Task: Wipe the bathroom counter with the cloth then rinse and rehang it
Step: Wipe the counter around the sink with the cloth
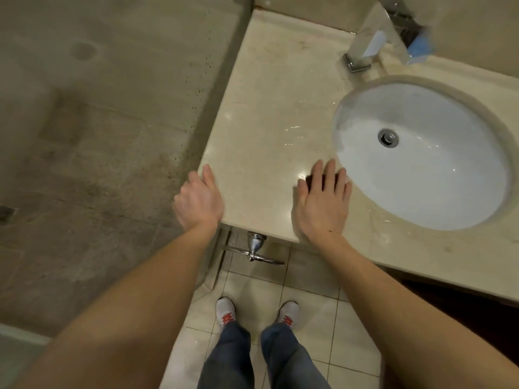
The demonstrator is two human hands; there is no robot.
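Cloth: a dark cloth [311, 181] lies on the counter [266, 108], near the front edge and just left of the sink [449, 186]. Most of it is hidden under the right hand.
Right hand: the right hand [323, 203] lies flat on the cloth with its fingers straight and spread. It presses down and does not grab. The fingertips point at the sink rim.
Left hand: the left hand [199, 197] holds the counter's left front corner. The thumb lies on top and the fingers bend down over the side.
Counter: pale stone, shiny, with water drops [295, 127] between the hands and the tap. There are faint grey marks farther back.
Sink: white and round, set into the counter, with a metal drain [388, 138] in the middle.
Tap: a shiny square tap [368, 43] stands at the back, behind the sink.
Blue thing: something blue [420, 47] sits just right of the tap. It is too blurry to tell what it is.
Ring: a metal ring [254, 252] hangs under the counter's front edge, between the two arms.
Wall: a grey wall [98, 136] stands to the left, with dark specks close to the counter.
Floor: pale tiles [309, 304] below. Two white shoes [226, 311] with red laces stand there, under blue jeans [233, 360].
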